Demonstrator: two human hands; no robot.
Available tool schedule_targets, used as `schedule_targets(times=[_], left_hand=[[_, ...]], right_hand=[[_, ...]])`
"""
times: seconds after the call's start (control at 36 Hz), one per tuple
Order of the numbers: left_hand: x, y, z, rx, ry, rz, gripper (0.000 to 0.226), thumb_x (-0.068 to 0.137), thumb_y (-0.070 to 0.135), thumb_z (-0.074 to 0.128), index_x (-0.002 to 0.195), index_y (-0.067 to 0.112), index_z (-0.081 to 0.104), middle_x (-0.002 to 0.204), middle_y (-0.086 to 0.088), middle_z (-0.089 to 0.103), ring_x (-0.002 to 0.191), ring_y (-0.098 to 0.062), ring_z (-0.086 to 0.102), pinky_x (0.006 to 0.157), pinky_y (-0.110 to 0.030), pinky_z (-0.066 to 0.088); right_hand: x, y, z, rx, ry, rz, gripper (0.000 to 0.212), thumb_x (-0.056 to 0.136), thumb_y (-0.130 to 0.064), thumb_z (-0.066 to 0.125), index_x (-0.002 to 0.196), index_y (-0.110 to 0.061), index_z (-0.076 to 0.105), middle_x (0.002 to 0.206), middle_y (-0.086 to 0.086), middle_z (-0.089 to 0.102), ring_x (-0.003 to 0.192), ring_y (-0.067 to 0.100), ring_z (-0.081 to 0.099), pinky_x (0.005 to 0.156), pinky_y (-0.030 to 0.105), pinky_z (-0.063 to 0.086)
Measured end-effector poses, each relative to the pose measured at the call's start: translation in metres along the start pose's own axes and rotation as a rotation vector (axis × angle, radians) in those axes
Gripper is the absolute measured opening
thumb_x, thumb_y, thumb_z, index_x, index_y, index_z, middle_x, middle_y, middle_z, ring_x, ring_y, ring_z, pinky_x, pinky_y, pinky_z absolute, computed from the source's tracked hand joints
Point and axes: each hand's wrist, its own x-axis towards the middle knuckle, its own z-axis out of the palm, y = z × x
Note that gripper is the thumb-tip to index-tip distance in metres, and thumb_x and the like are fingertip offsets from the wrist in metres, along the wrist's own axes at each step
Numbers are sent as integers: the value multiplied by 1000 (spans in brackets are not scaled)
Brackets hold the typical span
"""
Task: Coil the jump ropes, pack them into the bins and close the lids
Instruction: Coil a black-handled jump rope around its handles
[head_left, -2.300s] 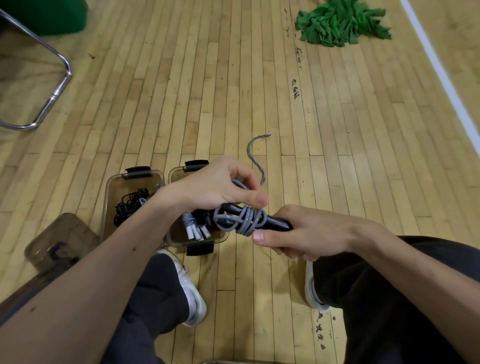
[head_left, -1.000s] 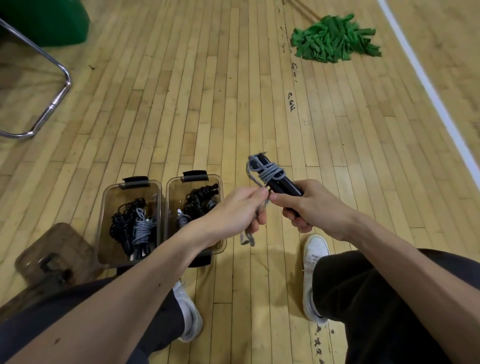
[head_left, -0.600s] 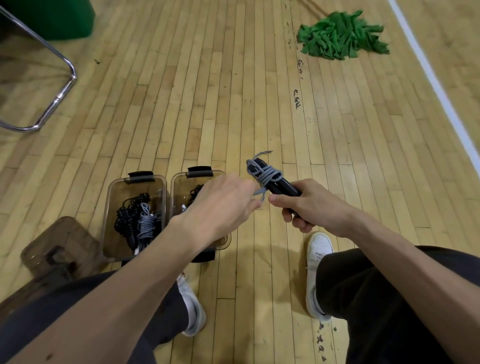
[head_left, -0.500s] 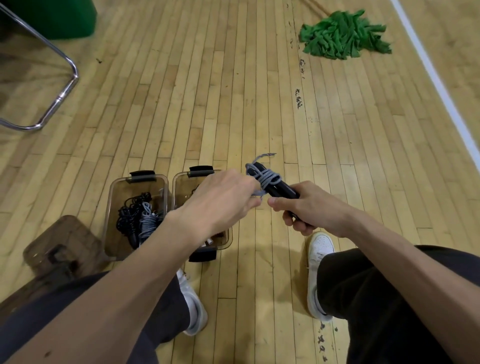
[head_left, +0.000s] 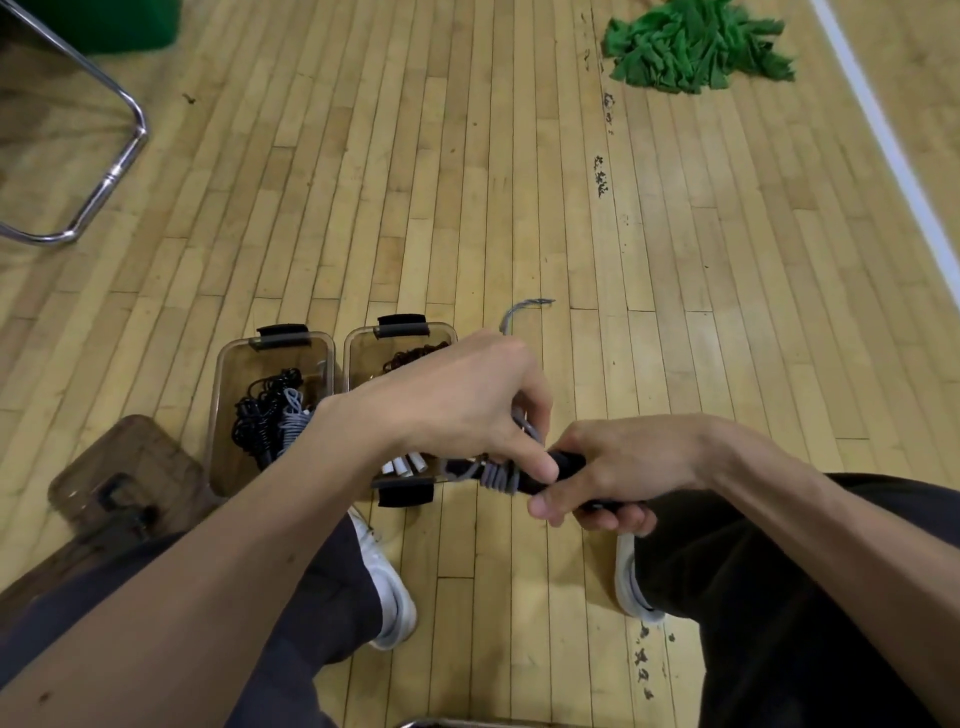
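Pinching coiled grey cord, left hand adjoins right hand gripping black handles.

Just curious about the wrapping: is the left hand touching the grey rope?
Touching. The head view shows the left hand pinching the grey rope wound round the black handles.

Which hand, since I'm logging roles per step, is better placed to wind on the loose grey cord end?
Left. The left hand pinches the grey cord at the wraps, its loose end rising just beyond, while the right hand is busy gripping the black handles.
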Motion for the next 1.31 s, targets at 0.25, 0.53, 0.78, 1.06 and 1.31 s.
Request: schedule_targets(times=[0.25,0.53,0.78,1.06,1.31], left_hand=[[9,-5,6,-272,-76,-20,33,61,42,92,67,16,72,53,3,58,50,-5,47,53,-24,36],[21,-16,17,-629,-61,71,37,62,56,80,61,20,69,51,3,52,48,-13,40,46,-26,27],[37,-18,29,-793,120,-48,74,82,53,59,61,-16,46,46,-1,46,39,-11,40,44,-19,36],[23,-23,33,-753,225,-157,19,105,15,47,91,11,58,72,-7,48,55,-12,37,55,-24,34],[35,-22,40,-859,207,-273,57,105,52,29,70,13,49,50,1,34,44,-14,29,47,-28,25]], right_hand=[[-9,-4,6,-17,-178,-27,20,98,-26,64,95,-7,61,55,0,46,43,10,40,45,24,36],[-19,0,7,116,-162,-230,18,93,-27,68,92,-9,65,57,3,47,42,12,39,45,28,34],[-29,4,-2,221,-6,-395,31,82,-23,74,85,4,58,57,5,47,43,15,38,42,24,33],[-32,3,-7,304,234,-495,18,94,-17,68,95,-4,56,59,2,44,46,14,39,43,26,34],[-23,4,-22,325,591,-515,15,100,-15,61,91,-6,52,62,4,46,48,15,41,45,28,37]])
